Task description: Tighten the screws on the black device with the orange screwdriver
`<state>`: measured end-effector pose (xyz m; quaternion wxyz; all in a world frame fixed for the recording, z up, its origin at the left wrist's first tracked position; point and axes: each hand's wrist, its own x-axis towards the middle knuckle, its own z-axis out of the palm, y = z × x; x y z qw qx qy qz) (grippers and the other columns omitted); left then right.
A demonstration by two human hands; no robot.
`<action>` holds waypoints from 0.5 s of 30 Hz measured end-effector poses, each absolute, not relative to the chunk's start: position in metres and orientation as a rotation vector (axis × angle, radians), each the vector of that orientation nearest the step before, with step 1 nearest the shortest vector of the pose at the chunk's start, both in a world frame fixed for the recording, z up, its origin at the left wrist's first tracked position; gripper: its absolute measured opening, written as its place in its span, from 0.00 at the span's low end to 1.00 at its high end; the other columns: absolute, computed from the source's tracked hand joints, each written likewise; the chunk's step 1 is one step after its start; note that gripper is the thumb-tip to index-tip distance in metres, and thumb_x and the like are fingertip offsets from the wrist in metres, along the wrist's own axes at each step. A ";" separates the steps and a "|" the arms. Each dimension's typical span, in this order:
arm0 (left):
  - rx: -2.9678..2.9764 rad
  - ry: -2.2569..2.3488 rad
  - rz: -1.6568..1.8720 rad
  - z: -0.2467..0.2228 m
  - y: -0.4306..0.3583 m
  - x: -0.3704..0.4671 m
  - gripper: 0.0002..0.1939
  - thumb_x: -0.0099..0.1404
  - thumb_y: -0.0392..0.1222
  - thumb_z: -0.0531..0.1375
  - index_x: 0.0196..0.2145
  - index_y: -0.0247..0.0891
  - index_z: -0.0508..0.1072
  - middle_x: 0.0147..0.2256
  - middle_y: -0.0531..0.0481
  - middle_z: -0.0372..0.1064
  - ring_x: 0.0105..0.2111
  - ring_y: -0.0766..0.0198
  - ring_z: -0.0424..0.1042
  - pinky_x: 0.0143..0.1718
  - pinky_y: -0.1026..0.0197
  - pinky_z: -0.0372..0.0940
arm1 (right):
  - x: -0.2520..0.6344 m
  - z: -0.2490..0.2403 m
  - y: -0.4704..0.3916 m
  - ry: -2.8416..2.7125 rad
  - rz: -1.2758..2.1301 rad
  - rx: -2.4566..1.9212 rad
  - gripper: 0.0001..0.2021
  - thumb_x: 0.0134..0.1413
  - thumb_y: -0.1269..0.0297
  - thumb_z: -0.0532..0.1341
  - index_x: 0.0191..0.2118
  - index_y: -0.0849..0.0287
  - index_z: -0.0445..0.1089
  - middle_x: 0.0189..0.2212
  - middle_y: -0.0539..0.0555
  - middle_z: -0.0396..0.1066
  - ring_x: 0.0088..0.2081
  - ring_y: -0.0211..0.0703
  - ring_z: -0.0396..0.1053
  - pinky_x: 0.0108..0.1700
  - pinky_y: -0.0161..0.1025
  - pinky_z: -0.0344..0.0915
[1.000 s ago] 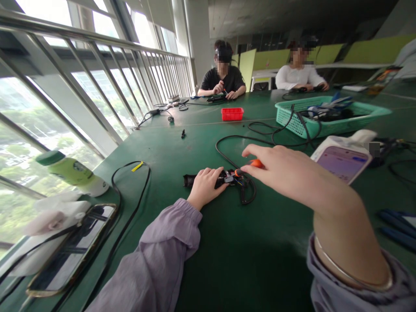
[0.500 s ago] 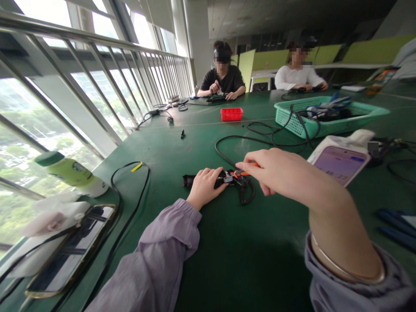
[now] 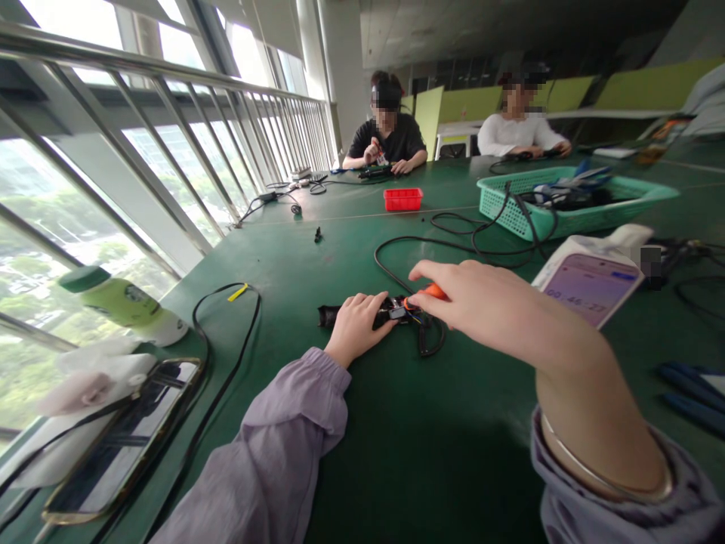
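A black, tube-shaped device (image 3: 328, 315) lies on the green table, its inner parts and thin coloured wires exposed at the right end. My left hand (image 3: 361, 321) is closed over its middle, pressing it to the tabletop. Between the fingers of my right hand (image 3: 461, 291) is an orange-handled screwdriver (image 3: 435, 291), held over the exposed end; its tip is too small to make out. A black cord (image 3: 433, 349) curls beside that end.
A teal basket (image 3: 513, 215) with cables and a red tray (image 3: 403, 199) stand farther back. Left are a bottle (image 3: 121, 306) and phone (image 3: 121, 446); right, a phone showing a timer (image 3: 592, 287) and blue-handled tool (image 3: 688, 397). Two people (image 3: 388, 136) sit across the table.
My right hand has shifted slightly left, its index finger lifted and its grip on the screwdriver changed. My left hand and the device stay in place.
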<state>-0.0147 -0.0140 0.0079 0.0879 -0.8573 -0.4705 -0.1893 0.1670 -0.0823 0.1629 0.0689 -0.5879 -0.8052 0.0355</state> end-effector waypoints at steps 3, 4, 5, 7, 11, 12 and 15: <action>-2.560 -1.404 -0.563 0.009 -0.014 -0.015 0.26 0.64 0.55 0.52 0.54 0.36 0.63 0.41 0.44 0.71 0.42 0.55 0.67 0.44 0.54 0.61 | 0.167 0.160 -0.080 -2.398 0.002 -1.718 0.09 0.53 0.66 0.55 0.41 0.51 0.65 0.28 0.47 0.72 0.25 0.38 0.66 0.24 0.33 0.49; -2.561 -1.408 -0.562 0.009 -0.014 -0.015 0.26 0.64 0.54 0.53 0.54 0.36 0.63 0.41 0.44 0.71 0.42 0.55 0.67 0.43 0.54 0.61 | 0.167 0.159 -0.079 -2.386 0.017 -1.731 0.07 0.54 0.66 0.55 0.40 0.51 0.65 0.29 0.48 0.72 0.26 0.39 0.67 0.24 0.33 0.49; -2.562 -1.411 -0.560 0.010 -0.014 -0.014 0.26 0.63 0.54 0.53 0.54 0.36 0.63 0.41 0.44 0.71 0.42 0.55 0.67 0.43 0.54 0.61 | 0.166 0.160 -0.078 -2.364 0.045 -1.762 0.06 0.56 0.63 0.54 0.38 0.52 0.65 0.29 0.49 0.72 0.27 0.40 0.67 0.24 0.33 0.50; -2.565 -1.418 -0.556 0.011 -0.015 -0.014 0.26 0.63 0.54 0.53 0.54 0.36 0.63 0.41 0.44 0.71 0.42 0.56 0.67 0.44 0.54 0.61 | 0.164 0.162 -0.077 -2.295 0.105 -1.848 0.12 0.59 0.56 0.49 0.34 0.54 0.66 0.28 0.51 0.72 0.27 0.42 0.68 0.25 0.35 0.51; -2.567 -1.425 -0.550 0.013 -0.015 -0.013 0.26 0.63 0.54 0.54 0.54 0.36 0.64 0.41 0.45 0.71 0.42 0.55 0.67 0.44 0.54 0.61 | 0.162 0.164 -0.077 -2.266 0.139 -1.849 0.19 0.63 0.57 0.43 0.29 0.56 0.65 0.27 0.52 0.72 0.29 0.43 0.69 0.28 0.36 0.52; -2.563 -1.423 -0.554 0.012 -0.015 -0.013 0.26 0.63 0.54 0.54 0.54 0.36 0.64 0.41 0.45 0.71 0.42 0.56 0.67 0.44 0.54 0.61 | 0.163 0.163 -0.077 -2.288 0.124 -1.815 0.17 0.62 0.59 0.44 0.30 0.55 0.66 0.27 0.51 0.72 0.29 0.43 0.69 0.28 0.36 0.52; -2.557 -1.417 -0.558 0.011 -0.015 -0.013 0.26 0.63 0.54 0.54 0.54 0.36 0.64 0.41 0.44 0.71 0.42 0.56 0.67 0.44 0.54 0.61 | 0.167 0.159 -0.079 -2.309 0.029 -1.707 0.08 0.58 0.66 0.50 0.39 0.54 0.65 0.31 0.50 0.73 0.31 0.42 0.69 0.29 0.36 0.53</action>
